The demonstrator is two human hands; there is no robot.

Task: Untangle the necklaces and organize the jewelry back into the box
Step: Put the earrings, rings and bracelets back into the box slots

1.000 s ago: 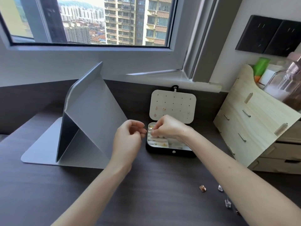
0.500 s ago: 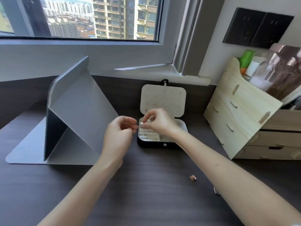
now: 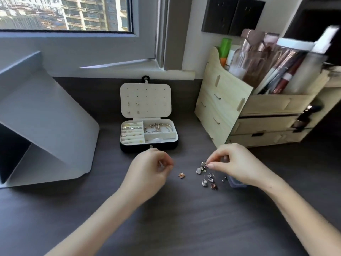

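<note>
Earring sorting: right hand [image 3: 234, 163] pinches 1 stud [image 3: 203, 164] from the loose earrings [image 3: 207, 177] front-right of the open jewelry box [image 3: 149, 145], left hand [image 3: 149, 170] curled before it, hold unclear; next likely a precise seating in the box.

The jewelry box [image 3: 149, 145] is showing a black shell and a cream lining; its lid panel [image 3: 145, 101] is showing cream too, dotted with a regular grid of small dark holes; the desk [image 3: 184, 228] under the box is carrying a dark grey-brown wood grain in fine streaks; left of the box a folded stand [image 3: 46, 126] is showing plain matte grey; right of the box a wooden organizer [image 3: 221, 108] is showing pale unpainted wood, with a bright green tube [image 3: 225, 46] and a red stick [image 3: 284, 82] inside it; in front of the box a copper-pink stud [image 3: 181, 175] is glinting beside silver studs [image 3: 204, 182] and one dark red stud [image 3: 214, 186].
</note>
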